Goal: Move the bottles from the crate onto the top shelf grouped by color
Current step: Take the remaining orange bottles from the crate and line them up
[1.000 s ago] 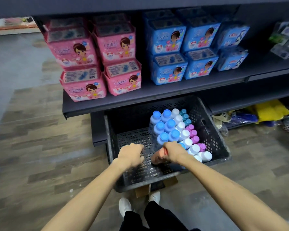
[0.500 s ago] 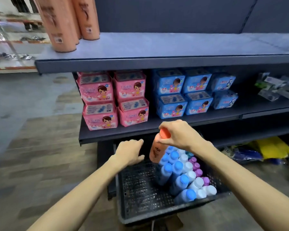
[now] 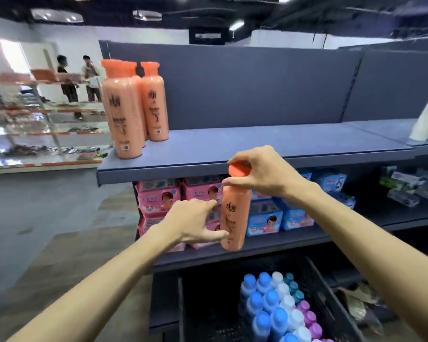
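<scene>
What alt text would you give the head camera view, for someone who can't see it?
A person's right grip holds an orange bottle by its cap in front of the top shelf's edge, the left grip touching its side. More orange bottles stand at the shelf's left end; a crate of blue, white, teal and pink bottles sits below.

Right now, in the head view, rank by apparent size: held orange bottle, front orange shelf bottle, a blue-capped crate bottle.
Tied largest: front orange shelf bottle and held orange bottle. They look near alike but sit at unequal distances, so they are unranked.
Smallest: blue-capped crate bottle, partly hidden.
</scene>
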### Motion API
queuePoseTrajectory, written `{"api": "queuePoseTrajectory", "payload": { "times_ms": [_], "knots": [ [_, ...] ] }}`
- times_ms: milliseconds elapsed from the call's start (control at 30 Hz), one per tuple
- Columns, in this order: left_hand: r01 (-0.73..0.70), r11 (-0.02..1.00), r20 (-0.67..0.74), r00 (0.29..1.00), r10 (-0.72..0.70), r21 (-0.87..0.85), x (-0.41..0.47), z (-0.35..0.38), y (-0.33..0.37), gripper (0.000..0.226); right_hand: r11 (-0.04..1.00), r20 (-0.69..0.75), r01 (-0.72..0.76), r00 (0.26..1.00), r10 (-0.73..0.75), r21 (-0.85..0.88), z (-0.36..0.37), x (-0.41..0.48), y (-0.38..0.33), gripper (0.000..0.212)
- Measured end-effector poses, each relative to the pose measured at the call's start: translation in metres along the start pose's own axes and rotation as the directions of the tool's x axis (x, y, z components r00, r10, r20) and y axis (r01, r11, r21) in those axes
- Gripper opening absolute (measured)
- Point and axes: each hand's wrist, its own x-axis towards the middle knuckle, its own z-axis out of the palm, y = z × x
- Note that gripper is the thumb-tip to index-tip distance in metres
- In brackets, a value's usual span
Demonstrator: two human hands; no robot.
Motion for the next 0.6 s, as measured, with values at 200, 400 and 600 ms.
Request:
{"api": "queuePoseTrajectory", "payload": {
  "times_ms": [200,400,600],
  "knots": [
    [-0.007,0.998,-0.199,0.980,0.020,0.066,0.018,-0.097,-0.021,0.060,0.999,-0.122,0.046,0.991,-0.044,0.009,-0.063,0.057,-0.029,0.045],
    [0.066,0.997,-0.253,0.966,-0.054,0.038,0.029,-0.152,-0.038,0.064,0.995,-0.184,0.103,0.978,-0.100,0.004,-0.113,0.112,-0.056,0.039],
    [0.190,0.981,-0.269,0.948,-0.170,0.049,0.029,-0.169,-0.057,0.052,0.998,-0.193,0.064,0.979,-0.068,-0.024,-0.124,0.160,-0.060,0.035]
  ]
}}
